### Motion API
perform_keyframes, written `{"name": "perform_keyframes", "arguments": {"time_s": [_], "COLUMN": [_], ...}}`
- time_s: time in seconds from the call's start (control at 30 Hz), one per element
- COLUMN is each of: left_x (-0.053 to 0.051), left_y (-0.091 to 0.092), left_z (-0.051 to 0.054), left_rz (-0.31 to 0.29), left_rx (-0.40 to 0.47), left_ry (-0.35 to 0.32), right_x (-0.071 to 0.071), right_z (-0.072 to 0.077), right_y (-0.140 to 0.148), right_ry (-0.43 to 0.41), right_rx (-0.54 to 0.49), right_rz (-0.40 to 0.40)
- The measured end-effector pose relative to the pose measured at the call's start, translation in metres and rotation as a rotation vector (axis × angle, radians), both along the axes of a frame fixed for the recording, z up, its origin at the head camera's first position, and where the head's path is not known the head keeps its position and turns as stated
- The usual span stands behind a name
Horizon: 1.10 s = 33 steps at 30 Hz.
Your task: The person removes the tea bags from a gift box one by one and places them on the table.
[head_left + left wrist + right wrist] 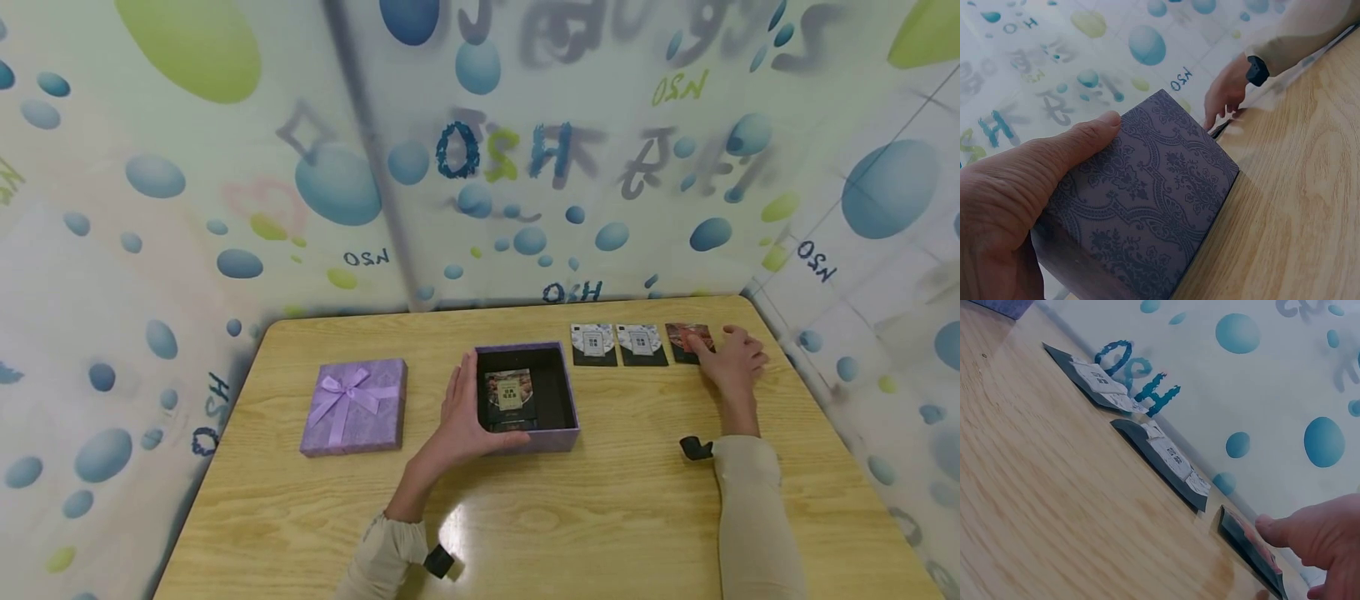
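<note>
My left hand (459,417) grips the open purple box (557,442) at its left side and front, thumb along the front wall. In the left wrist view that thumb lies against the patterned box wall (1147,194). Inside the box a dark packet with a beige label (510,395) lies face up, partly over another. At the table's back right, my right hand (731,362) is at the red-and-black packet (684,342), thumb over its face, fingers spread past its right side. The right wrist view shows the thumb (1291,531) close above the packet (1250,547); contact is unclear.
Two black-and-white packets (594,344) (642,344) lie in a row left of the red one. A purple lid with a ribbon bow (360,408) rests left of the box on the wooden table (600,525). Behind stands a patterned curtain (480,242).
</note>
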State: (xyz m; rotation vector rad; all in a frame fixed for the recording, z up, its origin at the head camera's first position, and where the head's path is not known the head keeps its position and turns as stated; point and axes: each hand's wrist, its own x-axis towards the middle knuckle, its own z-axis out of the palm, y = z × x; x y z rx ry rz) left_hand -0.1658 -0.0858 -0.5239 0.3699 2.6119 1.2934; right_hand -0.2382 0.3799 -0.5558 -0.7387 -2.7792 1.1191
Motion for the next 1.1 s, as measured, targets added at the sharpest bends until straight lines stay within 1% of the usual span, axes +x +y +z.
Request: {"name": "perform_keyframes", "arguments": {"time_s": [0.17,0.33,0.47,0.6,0.73,0.97,1.1], "left_x": [0.0,-0.001,-0.001,0.0,0.0,0.001,0.001], "left_y": [-0.001,-0.001,-0.001,-0.001,-0.001,0.0,0.001], "left_z": [0.0,0.0,0.001,0.001,0.001,0.001,0.0], "left_rz": [0.0,0.001,0.003,0.007,0.006,-0.002,-0.002], "left_rx": [0.001,0.002,0.003,0.007,0.018,0.021,0.018], "left_ry": [0.008,0.015,0.015,0.016,0.017,0.017,0.017], "right_x": [-0.001,-0.003,-0.004,-0.003,-0.002,-0.002,-0.002], "right_z": [0.0,0.0,0.003,0.009,0.015,0.034,0.045], "right_y": [-0.003,-0.003,-0.005,-0.009,-0.013,-0.028,-0.039], "right_ry": [0.013,0.001,0.014,0.073,0.144,0.24,0.27], "right_rx": [0.049,0.078,0.066,0.036,0.02,0.039,0.063], "right_rz": [0.048,0.055,0.048,0.04,0.055,0.076,0.104]}}
